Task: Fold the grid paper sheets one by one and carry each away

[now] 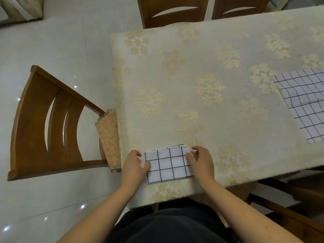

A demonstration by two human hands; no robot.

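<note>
folded sheet (168, 163) lies flat on the table (201, 71) right at the near edge, close to the near-left corner, a small white rectangle w/ black grid lines. a strip of another layer peeks out along its far edge, so the layers aren't quite flush.

left hand (134, 163) is on the sheet's left end, thumb laid over the top, fingers curled at the edge & pinching it. right hand (200, 159) does the same on the right end, thumb over the top near the far-right corner, fingers bent round the edge. hands are apart, one per end, both clamped on the folded sheet, which is still down on the cloth.

more grid paper, the pile (306, 102), lies open & a bit wavy at the table's right edge, well apart from the hands; looks like more than one sheet overlapping, can't tell how many.

table has a cream cloth w/ gold flower clusters. wooden chair (43, 123) w/ a patterned cushion stands off the left edge, two more chair backs (172, 11) at the far edge, another one at the near-right.
</note>
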